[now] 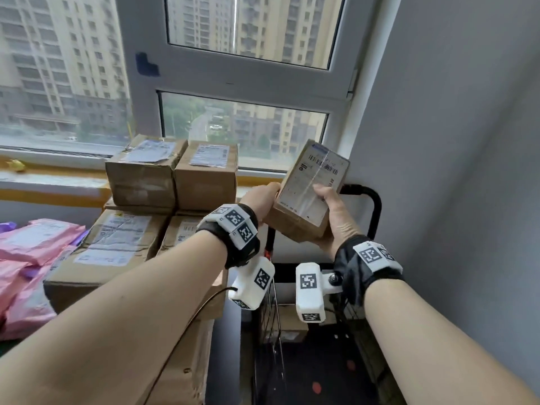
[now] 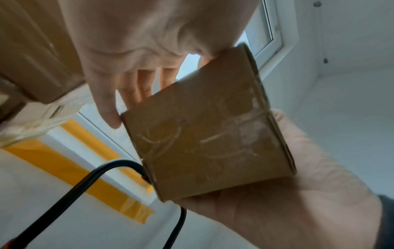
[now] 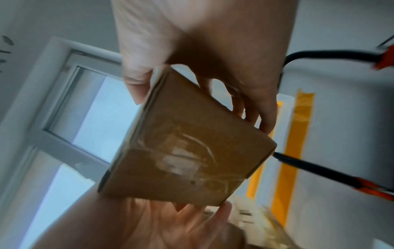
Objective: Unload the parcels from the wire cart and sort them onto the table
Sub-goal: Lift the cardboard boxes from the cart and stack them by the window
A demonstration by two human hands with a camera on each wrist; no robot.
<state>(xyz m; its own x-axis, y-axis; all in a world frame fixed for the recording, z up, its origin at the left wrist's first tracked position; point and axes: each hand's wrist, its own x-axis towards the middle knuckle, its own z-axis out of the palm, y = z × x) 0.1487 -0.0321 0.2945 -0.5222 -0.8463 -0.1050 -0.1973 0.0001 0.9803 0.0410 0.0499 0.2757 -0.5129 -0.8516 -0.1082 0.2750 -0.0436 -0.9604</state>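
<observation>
A small brown cardboard parcel [image 1: 309, 194] with a white shipping label is held tilted in the air above the black wire cart [image 1: 375, 209]. My left hand [image 1: 260, 200] grips its left edge, fingers behind the box and thumb over the rim. My right hand [image 1: 333, 211] cups its lower right side, thumb pressed on the label. In the left wrist view the parcel's [image 2: 209, 134] taped bottom sits between my left hand [image 2: 127, 59] and my right hand [image 2: 298, 202]. The right wrist view shows the same parcel [image 3: 187, 151] under my right hand [image 3: 202, 42], with my left hand [image 3: 170, 224] below.
Larger cardboard boxes [image 1: 140, 173] are stacked two high on the table at the left, against the window sill. Pink mailer bags [image 1: 32, 244] lie at the far left. Another brown box [image 1: 289, 323] sits down inside the cart. A grey wall stands close on the right.
</observation>
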